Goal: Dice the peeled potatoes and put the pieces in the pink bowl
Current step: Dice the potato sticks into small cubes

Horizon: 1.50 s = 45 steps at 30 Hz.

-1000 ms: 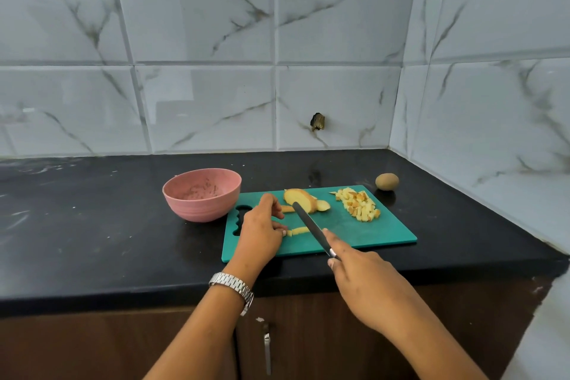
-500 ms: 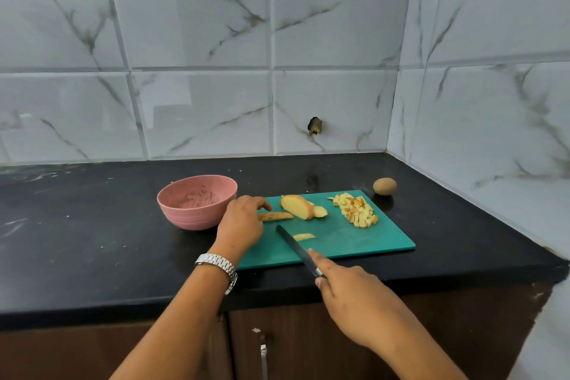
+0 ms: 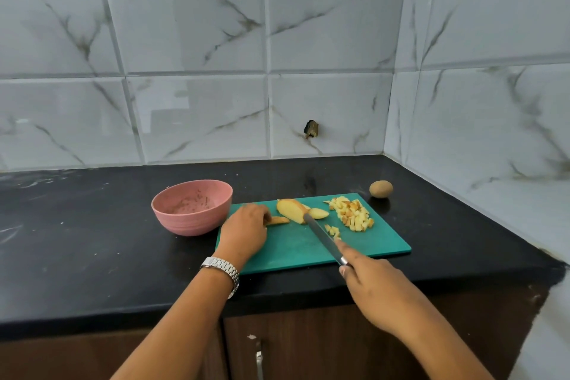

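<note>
You are mid-dicing: your right hand (image 3: 370, 290) has its grip wrapped round the knife (image 3: 320, 234), blade tip against the potato half (image 3: 291, 210) on the green cutting board (image 3: 293, 251), while your left hand (image 3: 246, 227) pinches the end of a potato strip (image 3: 279, 220). The diced pile (image 3: 353, 216) sits at the board's far right, and the pink bowl (image 3: 185, 222) beside the board holds no pieces. Next, I judge, lay the strip flat, tuck your fingertips and cut across it.

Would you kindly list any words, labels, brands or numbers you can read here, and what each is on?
No readable text anywhere.
The pink bowl, cutting board, knife and wall tiles show no print.
The wristwatch shows only its metal band; its dial is out of sight.
</note>
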{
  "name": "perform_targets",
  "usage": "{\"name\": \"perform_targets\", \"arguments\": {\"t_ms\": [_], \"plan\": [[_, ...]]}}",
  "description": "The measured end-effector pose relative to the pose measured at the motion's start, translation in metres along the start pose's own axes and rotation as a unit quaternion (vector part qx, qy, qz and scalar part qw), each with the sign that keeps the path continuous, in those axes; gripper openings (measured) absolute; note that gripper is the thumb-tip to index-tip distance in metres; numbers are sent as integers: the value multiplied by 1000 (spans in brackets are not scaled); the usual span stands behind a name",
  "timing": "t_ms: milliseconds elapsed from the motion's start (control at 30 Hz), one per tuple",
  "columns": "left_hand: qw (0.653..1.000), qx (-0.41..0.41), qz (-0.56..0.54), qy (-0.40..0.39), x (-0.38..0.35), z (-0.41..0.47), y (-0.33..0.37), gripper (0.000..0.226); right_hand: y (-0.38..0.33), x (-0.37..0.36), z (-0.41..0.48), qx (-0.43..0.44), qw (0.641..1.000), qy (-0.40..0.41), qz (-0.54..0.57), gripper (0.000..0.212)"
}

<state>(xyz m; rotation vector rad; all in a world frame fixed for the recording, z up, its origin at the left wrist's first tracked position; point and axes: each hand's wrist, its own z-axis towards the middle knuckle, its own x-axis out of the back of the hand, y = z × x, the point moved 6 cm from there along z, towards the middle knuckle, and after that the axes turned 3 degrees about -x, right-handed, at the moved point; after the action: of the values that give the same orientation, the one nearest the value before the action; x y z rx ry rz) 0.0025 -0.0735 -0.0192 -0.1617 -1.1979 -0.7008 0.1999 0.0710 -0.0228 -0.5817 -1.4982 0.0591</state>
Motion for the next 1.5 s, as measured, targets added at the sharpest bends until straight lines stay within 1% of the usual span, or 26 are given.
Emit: {"name": "perform_targets", "arguments": {"t_ms": [167, 300, 433, 567, 700, 800, 1000, 1067, 1167, 1233, 1333, 1400, 1500], "plan": [[1000, -2, 19, 4, -1, -4, 4, 17, 4, -6, 2, -13, 1000, -27, -7, 54], [999, -9, 31, 18, 0, -7, 5, 17, 19, 1, 8, -43, 999, -17, -15, 54], [998, -26, 44, 32, 3, -9, 8, 22, 34, 8, 17, -72, 997, 1, -19, 55], [998, -27, 55, 27, 1, -9, 9, 22, 28, 9, 12, -47, 999, 3, -5, 55], [998, -23, 43, 25, -1, -9, 8, 23, 18, 5, 5, -21, 999, -19, 24, 54], [998, -21, 49, 25, 0, -9, 11, 21, 18, 1, 5, -19, 999, -27, 32, 55], [998, -23, 44, 26, 0, -8, 10, 18, 20, 5, 5, -22, 999, -13, 38, 54], [999, -26, 26, 24, -1, -5, 8, 21, 22, 6, 6, -22, 999, -10, 41, 54], [998, -39, 29, 42, 4, 3, 6, 28, 25, 6, 10, -23, 998, -8, 50, 54], [999, -34, 22, 11, 3, 11, 3, 28, 25, 5, 11, -22, 998, -11, 57, 54], [996, -32, 0, -79, -2, 21, 2, 26, 26, 3, 12, -21, 997, -19, 67, 54], [995, -31, -22, -97, -4, 25, 3, 25, 28, 2, 13, -22, 997, -24, 73, 54], [993, -21, -59, -99, -5, 29, 0, 21, 33, 1, 15, -24, 996, -23, 81, 53]]}}
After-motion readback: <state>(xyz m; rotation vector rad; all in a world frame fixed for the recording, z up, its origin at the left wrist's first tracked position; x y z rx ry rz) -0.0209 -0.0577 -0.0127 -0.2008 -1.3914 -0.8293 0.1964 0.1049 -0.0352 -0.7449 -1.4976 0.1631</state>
